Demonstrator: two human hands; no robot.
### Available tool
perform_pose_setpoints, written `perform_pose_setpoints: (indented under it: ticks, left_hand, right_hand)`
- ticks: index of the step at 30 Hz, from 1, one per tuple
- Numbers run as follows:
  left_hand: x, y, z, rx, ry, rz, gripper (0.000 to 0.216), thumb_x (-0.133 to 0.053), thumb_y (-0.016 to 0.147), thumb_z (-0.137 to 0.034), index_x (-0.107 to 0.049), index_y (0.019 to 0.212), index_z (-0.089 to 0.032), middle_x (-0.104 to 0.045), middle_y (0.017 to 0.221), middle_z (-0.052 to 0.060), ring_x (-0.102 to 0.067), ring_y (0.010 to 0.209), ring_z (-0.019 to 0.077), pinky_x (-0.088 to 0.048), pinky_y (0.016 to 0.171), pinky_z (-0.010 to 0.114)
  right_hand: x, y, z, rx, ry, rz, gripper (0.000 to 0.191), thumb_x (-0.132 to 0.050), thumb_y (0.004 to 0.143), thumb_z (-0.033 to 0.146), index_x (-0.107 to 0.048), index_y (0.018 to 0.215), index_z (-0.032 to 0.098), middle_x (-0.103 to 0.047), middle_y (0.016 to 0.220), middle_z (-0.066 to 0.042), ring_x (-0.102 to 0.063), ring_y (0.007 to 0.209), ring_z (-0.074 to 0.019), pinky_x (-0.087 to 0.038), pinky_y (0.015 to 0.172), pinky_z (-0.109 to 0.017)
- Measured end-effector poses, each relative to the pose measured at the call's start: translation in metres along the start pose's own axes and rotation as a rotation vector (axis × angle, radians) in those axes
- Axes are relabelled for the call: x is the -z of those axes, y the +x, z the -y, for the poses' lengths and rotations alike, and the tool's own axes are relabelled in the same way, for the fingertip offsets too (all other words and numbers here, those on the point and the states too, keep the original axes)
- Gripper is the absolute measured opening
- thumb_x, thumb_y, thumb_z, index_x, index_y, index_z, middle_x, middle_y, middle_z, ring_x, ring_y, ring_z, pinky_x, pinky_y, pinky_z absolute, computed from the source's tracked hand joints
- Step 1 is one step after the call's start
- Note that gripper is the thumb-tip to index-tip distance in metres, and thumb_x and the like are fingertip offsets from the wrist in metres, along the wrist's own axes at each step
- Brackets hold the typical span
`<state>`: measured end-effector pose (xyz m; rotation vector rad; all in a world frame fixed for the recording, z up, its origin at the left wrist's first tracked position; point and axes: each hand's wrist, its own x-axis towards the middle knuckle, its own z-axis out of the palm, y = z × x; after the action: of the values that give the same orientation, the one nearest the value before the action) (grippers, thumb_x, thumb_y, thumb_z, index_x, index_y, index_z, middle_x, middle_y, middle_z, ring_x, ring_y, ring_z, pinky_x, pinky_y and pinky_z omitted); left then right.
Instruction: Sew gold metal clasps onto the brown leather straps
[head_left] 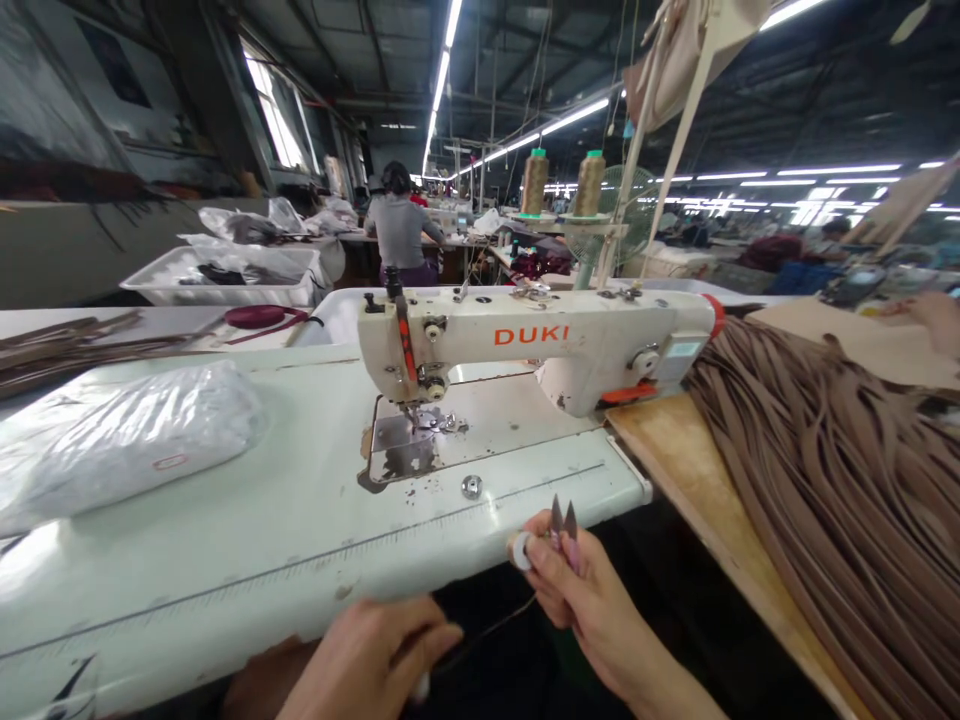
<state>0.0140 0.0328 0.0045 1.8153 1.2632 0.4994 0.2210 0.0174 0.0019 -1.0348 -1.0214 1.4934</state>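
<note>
Head view shows the right hand (577, 575) gripping upright-bladed snips (571, 522) and a small white spool (522, 551) near the tabletop (300, 500) edge; thread (506, 624) slants down-left toward the left hand (379, 648), whose curled grip may pinch it, unclear.

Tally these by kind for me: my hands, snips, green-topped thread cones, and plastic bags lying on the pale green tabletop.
Hands: 2
Snips: 1
Green-topped thread cones: 2
Plastic bags: 1
Total: 6
</note>
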Motion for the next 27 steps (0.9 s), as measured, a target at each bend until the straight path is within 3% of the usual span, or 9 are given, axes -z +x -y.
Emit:
perform_pose_setpoints:
  ticks: [2,4,6,9,13,16,18,22,27]
  left_hand:
    - [0.005,0.025,-0.005,-0.062,0.153,-0.203,0.019,-0.059,0.079,-0.039,-0.068,0.075,-0.023,-0.058,0.056,-0.002,-0.052,0.052,0.0146,-0.037,0.053,0.02]
    - [0.005,0.055,-0.006,-0.186,0.243,-0.32,0.029,-0.06,0.079,-0.036,-0.064,0.104,-0.023,-0.062,0.085,0.002,-0.057,0.071,0.0187,-0.042,0.069,0.025]
    - [0.003,0.083,-0.004,-0.296,0.294,-0.314,0.039,-0.061,0.078,-0.029,-0.058,0.116,-0.021,-0.055,0.109,0.008,-0.054,0.095,0.0243,-0.039,0.086,0.032]
    - [-0.001,0.106,-0.004,-0.323,0.289,-0.244,0.024,-0.057,0.079,-0.023,-0.065,0.101,-0.018,-0.056,0.099,0.009,-0.052,0.096,0.0261,-0.038,0.089,0.038]
    - [-0.007,0.086,-0.008,-0.213,-0.15,-0.147,0.025,-0.059,0.08,-0.031,-0.065,0.099,-0.017,-0.061,0.085,0.006,-0.058,0.08,0.0217,-0.044,0.08,0.035]
    - [-0.014,0.054,-0.012,-0.08,-0.67,-0.041,0.034,-0.062,0.079,-0.037,-0.062,0.106,-0.015,-0.066,0.091,0.008,-0.062,0.087,0.0217,-0.048,0.081,0.032]
    - [-0.018,0.036,-0.012,-0.043,-0.819,-0.031,0.034,-0.068,0.076,-0.033,-0.062,0.104,-0.015,-0.068,0.095,0.008,-0.063,0.091,0.0216,-0.048,0.084,0.03]
    - [-0.02,0.015,-0.006,-0.076,-0.749,-0.089,0.029,-0.074,0.07,-0.026,-0.067,0.097,-0.018,-0.071,0.087,0.006,-0.066,0.082,0.0206,-0.052,0.076,0.027]
    - [-0.015,0.0,-0.003,-0.159,-0.528,-0.264,0.027,-0.077,0.066,-0.023,-0.072,0.092,-0.022,-0.071,0.094,0.007,-0.066,0.083,0.0242,-0.053,0.079,0.03]
  right_hand:
    - [0.012,-0.006,0.006,0.027,-0.018,-0.056,0.027,-0.061,0.082,0.04,-0.054,0.082,0.014,-0.031,0.056,0.008,-0.018,0.043,-0.0019,-0.011,0.039,-0.02]
    - [0.024,-0.011,0.012,0.054,-0.057,-0.109,0.028,-0.064,0.08,0.041,-0.055,0.078,0.013,-0.03,0.055,0.008,-0.017,0.041,-0.001,-0.009,0.039,-0.021]
    - [0.032,-0.016,0.015,0.055,-0.068,-0.165,0.03,-0.065,0.078,0.042,-0.055,0.076,0.014,-0.028,0.053,0.009,-0.015,0.039,-0.0006,-0.007,0.038,-0.021]
    - [0.038,-0.019,0.015,0.047,-0.061,-0.204,0.03,-0.067,0.076,0.041,-0.056,0.075,0.013,-0.024,0.051,0.01,-0.014,0.038,-0.0006,-0.006,0.038,-0.021]
    - [0.031,-0.012,0.009,0.021,0.024,-0.165,0.031,-0.068,0.076,0.041,-0.055,0.076,0.013,-0.026,0.053,0.01,-0.013,0.039,0.0,-0.007,0.037,-0.021]
    - [0.013,-0.001,0.002,-0.057,0.107,-0.064,0.034,-0.07,0.073,0.044,-0.053,0.076,0.014,-0.028,0.05,0.011,-0.013,0.037,0.0001,-0.008,0.035,-0.019]
    - [0.0,0.005,-0.002,-0.121,0.145,-0.006,0.037,-0.07,0.071,0.047,-0.051,0.074,0.015,-0.026,0.046,0.012,-0.013,0.036,-0.0003,-0.009,0.034,-0.019]
    - [-0.018,0.008,-0.008,-0.192,0.162,0.063,0.042,-0.071,0.068,0.051,-0.046,0.071,0.017,-0.023,0.044,0.014,-0.012,0.035,-0.0005,-0.008,0.033,-0.018]
    - [-0.028,0.006,-0.015,-0.262,0.164,0.146,0.043,-0.072,0.068,0.048,-0.04,0.068,0.019,-0.024,0.046,0.013,-0.01,0.035,0.0,-0.007,0.032,-0.017]
